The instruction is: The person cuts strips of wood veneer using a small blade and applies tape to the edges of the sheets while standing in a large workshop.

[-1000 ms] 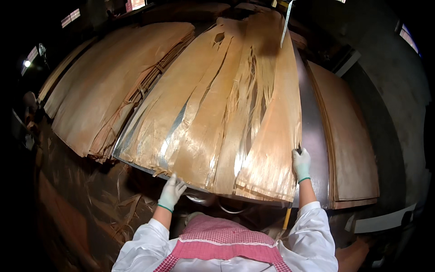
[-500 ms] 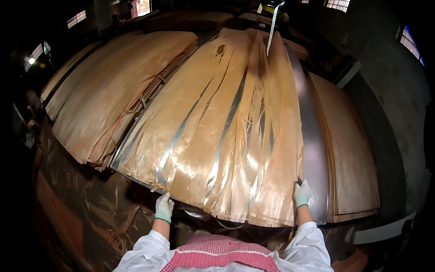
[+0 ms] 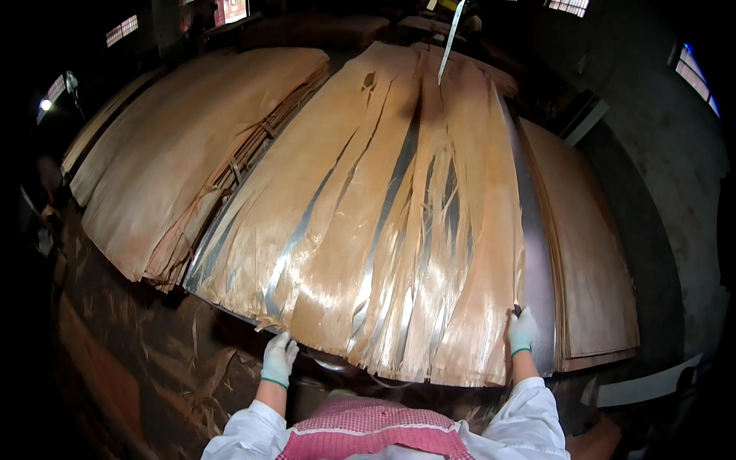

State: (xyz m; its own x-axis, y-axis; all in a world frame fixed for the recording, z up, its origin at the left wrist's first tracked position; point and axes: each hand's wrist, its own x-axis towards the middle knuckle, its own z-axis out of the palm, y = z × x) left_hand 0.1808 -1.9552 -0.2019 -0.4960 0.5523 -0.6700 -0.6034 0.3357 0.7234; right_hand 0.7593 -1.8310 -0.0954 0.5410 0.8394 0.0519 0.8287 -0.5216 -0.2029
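Observation:
A thin tan wood veneer sheet (image 3: pixel 322 207), split by long lengthwise gaps, lies over a shiny grey plate (image 3: pixel 534 268) that shows through the splits and along the right side. My left hand (image 3: pixel 279 359), in a white glove with a green cuff, is at the sheet's ragged near edge. Its fingers are bent and a little apart, with nothing visible in them. At the near right corner, my right hand (image 3: pixel 523 331), gloved alike, is closed on a small dark tool (image 3: pixel 517 310) whose tip meets the veneer's right edge. Most of that tool is hidden by the fingers.
Veneer stacks stand to the left (image 3: pixel 176 146) and right (image 3: pixel 590 253). A white marked strip (image 3: pixel 452 38) hangs over the far end. Veneer scraps (image 3: pixel 207 383) litter the dark floor at left, and a pale curved strip (image 3: pixel 644 387) lies at lower right.
My right hand has shifted right, and the veneer's right-hand part has moved with it, widening splits near the middle. My left hand has drawn slightly back from the near edge.

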